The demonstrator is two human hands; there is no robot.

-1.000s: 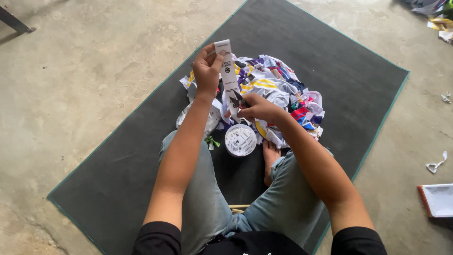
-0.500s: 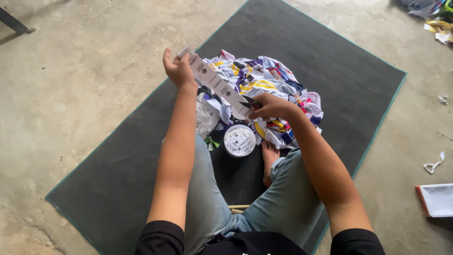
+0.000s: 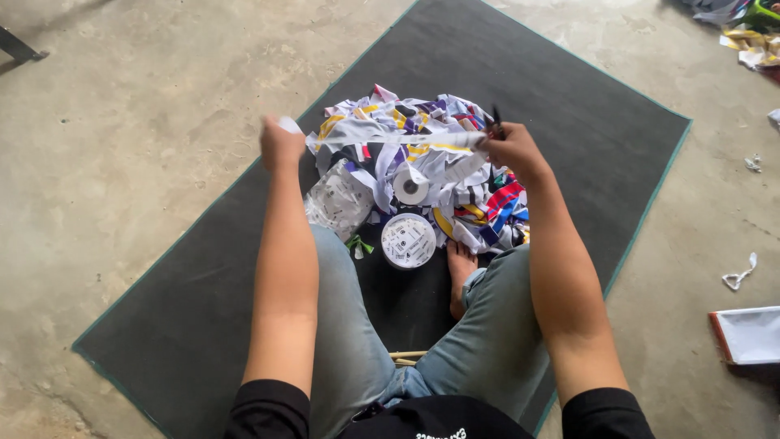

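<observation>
Left hand [image 3: 280,145] and right hand [image 3: 510,148] each pinch one end of a white ribbon [image 3: 382,140], stretched level above the scrap pile [image 3: 422,175] and spool [image 3: 408,241] on the mat [image 3: 203,301].

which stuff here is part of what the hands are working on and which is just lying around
In hand:
- left hand and right hand, stretching a white ribbon strip
- ribbon spool
- pile of colourful scraps

Lying about:
- paper bits on the concrete
- white sheet
- dark mat

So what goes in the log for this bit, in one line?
left hand: holds one end of white strip | right hand: pinches other end | strip: stretched level above scrap pile | tape roll: on mat
</observation>
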